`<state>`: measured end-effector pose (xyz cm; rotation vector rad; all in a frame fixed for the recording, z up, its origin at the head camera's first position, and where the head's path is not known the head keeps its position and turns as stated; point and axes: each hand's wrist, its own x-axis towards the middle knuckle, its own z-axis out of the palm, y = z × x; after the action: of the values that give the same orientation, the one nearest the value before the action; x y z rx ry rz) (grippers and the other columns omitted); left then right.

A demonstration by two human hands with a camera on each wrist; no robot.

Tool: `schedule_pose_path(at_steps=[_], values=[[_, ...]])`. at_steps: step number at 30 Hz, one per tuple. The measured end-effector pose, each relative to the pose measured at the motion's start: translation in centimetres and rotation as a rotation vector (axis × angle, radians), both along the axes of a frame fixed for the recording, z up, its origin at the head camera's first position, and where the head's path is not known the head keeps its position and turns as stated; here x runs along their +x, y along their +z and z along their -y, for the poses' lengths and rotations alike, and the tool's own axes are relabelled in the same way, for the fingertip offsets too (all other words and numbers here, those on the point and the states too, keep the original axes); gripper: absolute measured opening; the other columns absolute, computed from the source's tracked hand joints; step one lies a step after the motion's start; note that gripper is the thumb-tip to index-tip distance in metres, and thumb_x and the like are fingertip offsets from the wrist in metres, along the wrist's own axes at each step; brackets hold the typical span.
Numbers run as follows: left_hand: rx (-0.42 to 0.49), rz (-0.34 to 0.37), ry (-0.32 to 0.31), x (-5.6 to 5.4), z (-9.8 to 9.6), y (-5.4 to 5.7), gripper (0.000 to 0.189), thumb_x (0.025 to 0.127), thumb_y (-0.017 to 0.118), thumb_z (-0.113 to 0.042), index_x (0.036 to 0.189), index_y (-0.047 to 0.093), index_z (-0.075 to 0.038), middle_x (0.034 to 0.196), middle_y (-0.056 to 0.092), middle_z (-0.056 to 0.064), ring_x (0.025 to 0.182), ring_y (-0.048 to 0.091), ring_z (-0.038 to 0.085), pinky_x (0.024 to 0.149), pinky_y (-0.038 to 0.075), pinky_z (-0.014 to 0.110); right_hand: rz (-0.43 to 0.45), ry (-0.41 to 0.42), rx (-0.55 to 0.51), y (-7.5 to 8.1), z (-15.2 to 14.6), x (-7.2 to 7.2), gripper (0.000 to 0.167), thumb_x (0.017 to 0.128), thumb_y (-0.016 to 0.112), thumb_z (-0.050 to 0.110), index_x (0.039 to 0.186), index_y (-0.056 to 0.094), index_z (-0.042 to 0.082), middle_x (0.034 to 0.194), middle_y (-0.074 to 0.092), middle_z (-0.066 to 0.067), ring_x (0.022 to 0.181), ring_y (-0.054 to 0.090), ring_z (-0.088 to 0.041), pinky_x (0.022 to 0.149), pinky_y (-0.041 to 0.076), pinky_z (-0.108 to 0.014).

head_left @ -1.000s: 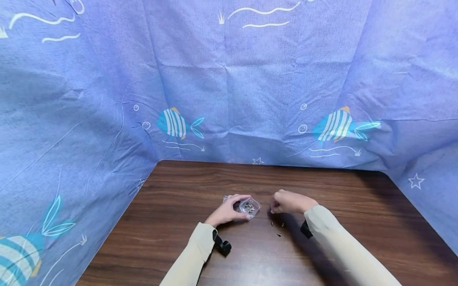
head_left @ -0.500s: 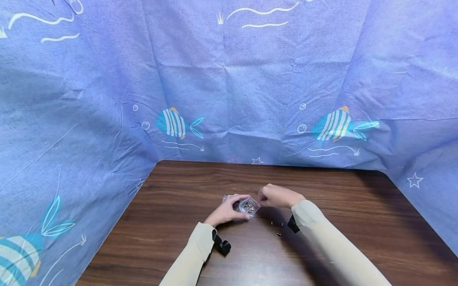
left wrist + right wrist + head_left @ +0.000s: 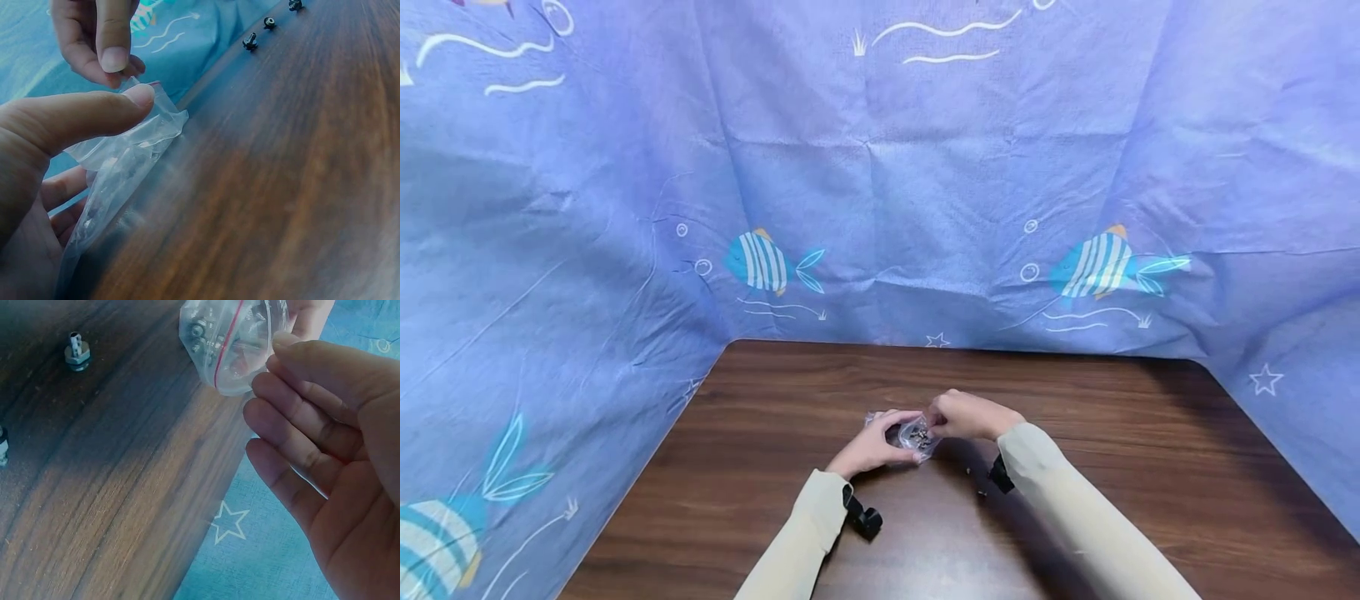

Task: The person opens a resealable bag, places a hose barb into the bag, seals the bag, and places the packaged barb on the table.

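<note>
My left hand grips a clear zip-lock bag between thumb and fingers, keeping its mouth spread. Small metal hose fittings lie inside the bag. At the mouth is my right hand, its thumb and fingertips drawn together right by the plastic edge. Whatever may lie between those fingertips is hidden, and I cannot tell if they pinch the bag. Loose metal fittings with a hex collar sit on the table, one of them upright beside the bag in the right wrist view.
A dark wood-grain table carries everything. Blue fish-print cloth hangs behind it and on both sides. Black wrist straps with cameras sit on both wrists. Another loose fitting is cut off by the right wrist view's left edge.
My right hand has moved left from the tabletop to the bag's mouth, its fingers pinched together on the way. The left hand and the bag have stayed nearly in place.
</note>
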<state>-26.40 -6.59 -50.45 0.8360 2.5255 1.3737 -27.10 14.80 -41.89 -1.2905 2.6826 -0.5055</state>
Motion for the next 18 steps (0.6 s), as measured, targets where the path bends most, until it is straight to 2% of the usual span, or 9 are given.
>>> schedule_pose_path(at_steps=[7,12,18], values=[[0.011,-0.004,0.001,0.4,0.0,-0.3,0.068,0.076,0.082,-0.031,0.137,0.054,-0.02,0.131,0.058,0.002,0.115,0.046,0.02,0.096,0.041,0.035,0.025,-0.014,-0.002,0.1,-0.5,0.2,0.006,0.085,0.07,0.01,0.082,0.073,0.005,0.074,0.067,0.005,0.064,0.054,0.001,0.061,0.048,-0.017],[0.021,-0.015,-0.005,0.3,0.0,0.0,0.067,0.076,0.082,-0.03,0.136,0.054,-0.02,0.131,0.058,0.002,0.115,0.049,0.02,0.097,0.041,0.034,0.06,-0.067,0.005,0.4,-1.6,0.4,0.005,0.085,0.07,0.01,0.081,0.073,0.008,0.073,0.066,0.007,0.063,0.053,0.002,0.06,0.047,-0.017],[0.019,-0.023,-0.013,0.1,0.0,0.0,0.068,0.076,0.082,-0.029,0.136,0.054,-0.018,0.131,0.058,0.002,0.112,0.051,0.017,0.098,0.04,0.032,0.091,-0.095,0.011,0.2,-3.5,0.8,0.005,0.083,0.072,0.013,0.081,0.073,0.009,0.073,0.067,0.008,0.063,0.052,0.003,0.06,0.047,-0.017]])
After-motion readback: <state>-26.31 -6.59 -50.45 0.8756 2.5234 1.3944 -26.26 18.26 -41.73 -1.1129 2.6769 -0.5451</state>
